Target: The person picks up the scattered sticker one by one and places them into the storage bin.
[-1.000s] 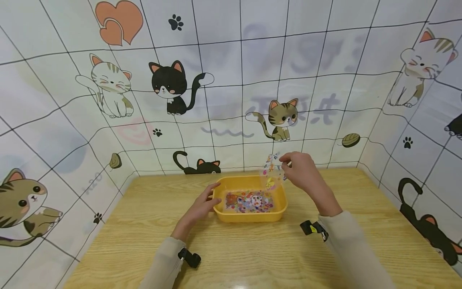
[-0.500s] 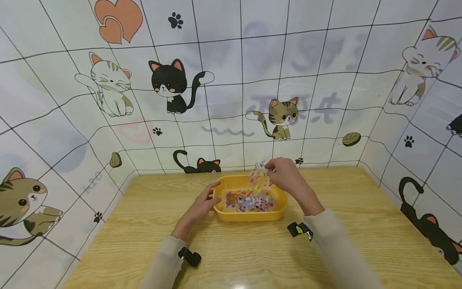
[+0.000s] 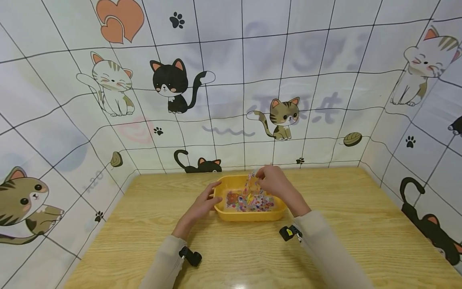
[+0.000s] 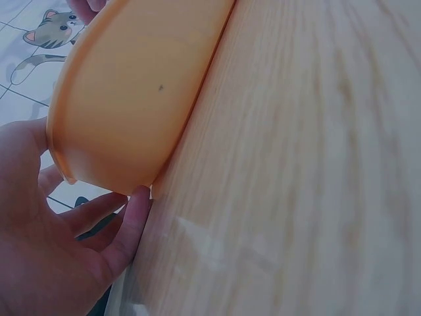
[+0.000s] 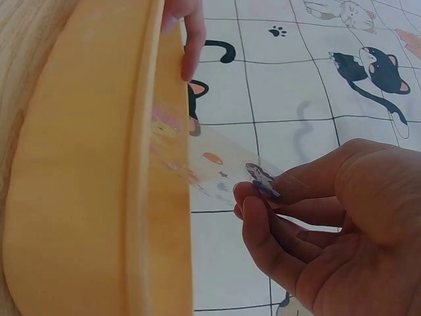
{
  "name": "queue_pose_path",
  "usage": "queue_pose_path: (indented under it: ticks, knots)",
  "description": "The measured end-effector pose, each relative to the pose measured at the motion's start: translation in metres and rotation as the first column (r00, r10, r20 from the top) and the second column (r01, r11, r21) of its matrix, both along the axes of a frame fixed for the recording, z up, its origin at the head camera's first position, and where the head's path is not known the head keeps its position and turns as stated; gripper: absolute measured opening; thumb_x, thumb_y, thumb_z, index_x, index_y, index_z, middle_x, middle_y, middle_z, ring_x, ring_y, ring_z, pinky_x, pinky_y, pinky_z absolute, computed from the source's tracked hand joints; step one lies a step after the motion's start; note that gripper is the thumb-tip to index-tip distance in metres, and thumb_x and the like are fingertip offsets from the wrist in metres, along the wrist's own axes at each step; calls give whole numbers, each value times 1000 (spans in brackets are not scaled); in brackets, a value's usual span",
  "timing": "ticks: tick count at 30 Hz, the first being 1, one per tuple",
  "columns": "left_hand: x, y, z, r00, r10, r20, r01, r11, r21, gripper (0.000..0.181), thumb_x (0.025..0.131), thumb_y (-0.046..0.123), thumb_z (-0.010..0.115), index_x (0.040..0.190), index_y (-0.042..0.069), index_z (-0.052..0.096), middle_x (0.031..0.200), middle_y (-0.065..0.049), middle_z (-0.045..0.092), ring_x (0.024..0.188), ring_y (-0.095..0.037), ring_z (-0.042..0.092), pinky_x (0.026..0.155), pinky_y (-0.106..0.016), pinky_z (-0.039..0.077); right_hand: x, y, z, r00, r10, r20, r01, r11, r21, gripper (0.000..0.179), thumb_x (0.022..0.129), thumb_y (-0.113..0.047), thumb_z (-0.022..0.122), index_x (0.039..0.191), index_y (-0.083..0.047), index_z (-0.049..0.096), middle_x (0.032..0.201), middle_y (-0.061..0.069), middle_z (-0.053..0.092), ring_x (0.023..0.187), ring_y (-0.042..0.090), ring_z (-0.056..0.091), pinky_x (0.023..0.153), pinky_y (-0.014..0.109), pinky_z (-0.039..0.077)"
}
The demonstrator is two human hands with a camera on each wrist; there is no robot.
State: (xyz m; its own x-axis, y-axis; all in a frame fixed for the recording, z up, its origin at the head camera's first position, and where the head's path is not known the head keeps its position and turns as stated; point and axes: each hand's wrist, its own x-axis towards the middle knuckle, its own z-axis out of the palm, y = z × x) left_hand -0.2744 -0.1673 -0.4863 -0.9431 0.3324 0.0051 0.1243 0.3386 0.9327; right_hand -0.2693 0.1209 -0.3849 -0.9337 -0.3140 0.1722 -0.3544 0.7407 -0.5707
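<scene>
A shallow yellow plastic basin (image 3: 249, 217) stands on the wooden table. My left hand (image 3: 201, 204) holds its left end, thumb at the rim and the other fingers against the outer wall, as the left wrist view shows (image 4: 59, 243). Between thumb and fingertips my right hand (image 3: 278, 184) pinches a clear sticker sheet (image 5: 220, 158) with small coloured cartoon prints. The sheet hangs down inside the basin, its lower end overlapping the colourful stickers (image 3: 234, 199) lying on the bottom. A brown bear and a white animal face show among those.
The wooden table (image 3: 231, 249) ends at a back wall covering (image 3: 223, 100) with a black grid and cartoon cats. Similar walls close in at left and right. Each sleeve carries a small black wrist camera (image 3: 190, 257).
My right hand has moved left and lower with the sticker sheet, from the basin's right back corner to over its middle. My left hand keeps its place on the basin.
</scene>
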Motion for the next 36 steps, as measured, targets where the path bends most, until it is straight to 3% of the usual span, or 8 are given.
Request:
queue_pose_path:
  ticks: [8,10,12,15,18,22,25,36]
  knots:
    - [0,2,0,1000,7,-4,-7,1000,-5,60,104,20,58,160,27,36,155,-23,45,131,-37,58,93,-43,61,-1,-8,-7,996,11,84,-9,1000,-18,32,100,-7,60,125,9,69,118,24,72,70,17,61,62,28,49]
    - [-1,2,0,1000,5,-3,-5,1000,-5,60,104,20,58,160,27,36,156,-23,44,132,-38,57,93,-44,61,-1,-8,-8,994,24,104,-22,1000,-21,22,100,-4,57,94,6,75,89,15,72,60,12,50,55,25,42]
    - [-1,3,0,1000,1,-6,-2,1000,-7,60,104,21,58,160,27,36,158,-23,42,133,-38,57,94,-44,61,-1,-8,-9,993,46,108,-44,999,-19,36,96,3,53,61,-6,56,61,2,52,52,10,35,50,23,31]
    - [-1,3,0,1000,-2,-9,2,1000,-5,61,104,21,58,160,27,36,157,-23,43,132,-38,57,93,-44,61,-4,-8,-13,988,58,140,-60,998,13,45,87,11,47,67,-18,19,62,-2,13,53,11,13,53,26,16]
    - [-1,2,-1,1000,-3,-12,3,1000,-5,61,104,21,58,160,27,36,155,-23,45,130,-37,58,93,-43,62,-5,-7,-18,990,39,138,-47,997,60,31,84,14,49,60,-5,48,63,5,48,55,11,16,56,28,22]
    - [-1,1,-2,1000,2,-11,-2,1000,-5,60,104,19,58,160,26,36,154,-23,46,129,-37,59,92,-43,62,-7,-8,-23,989,31,148,-48,992,115,26,87,13,53,70,-3,65,68,7,56,55,11,19,55,28,24]
    - [-1,1,-2,1000,2,-8,-2,1000,-8,60,105,19,57,160,27,36,154,-23,47,129,-36,60,93,-43,62,-9,-9,-25,983,26,180,-53,988,148,43,86,13,51,58,-17,38,56,-2,20,53,12,13,51,28,16]
    - [-1,0,-2,1000,10,-6,-10,1000,-5,60,104,20,58,160,28,37,156,-23,44,131,-37,58,92,-43,62,-16,-11,-34,964,-24,263,-41,970,240,48,89,5,59,54,-17,36,49,-5,25,45,10,20,45,25,21]
